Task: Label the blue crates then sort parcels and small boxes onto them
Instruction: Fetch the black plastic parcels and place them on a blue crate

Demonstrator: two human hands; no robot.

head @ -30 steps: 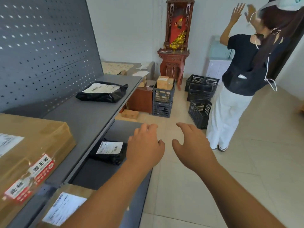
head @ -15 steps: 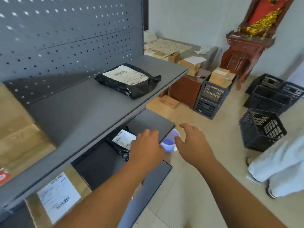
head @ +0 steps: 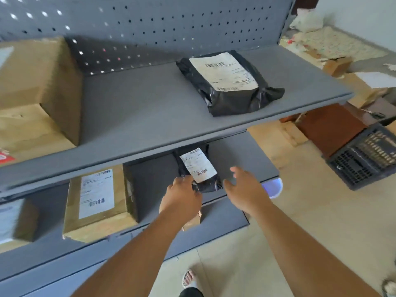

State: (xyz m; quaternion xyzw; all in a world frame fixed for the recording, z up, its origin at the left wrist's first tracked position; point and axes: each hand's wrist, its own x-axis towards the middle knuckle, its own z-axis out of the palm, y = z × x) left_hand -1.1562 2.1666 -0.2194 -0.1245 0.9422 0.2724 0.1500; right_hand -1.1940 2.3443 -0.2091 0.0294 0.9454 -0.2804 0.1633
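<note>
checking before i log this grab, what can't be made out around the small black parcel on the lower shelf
Head view: small black parcel label print is too small and blurred to read.
Its far end is hidden under the upper shelf.
Left hand: its own back hides the fingertips, so grip or touch is unclear.
Dark crate is cut off by the right edge.
Brown item is mostly hidden behind the left wrist.

Grey pegboard shelving (head: 139, 99), beige tiled floor (head: 321, 211)

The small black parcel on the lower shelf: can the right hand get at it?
Probably yes. The right hand is open beside the small black parcel, with nothing between them; the upper shelf leaves its front uncovered.
</note>
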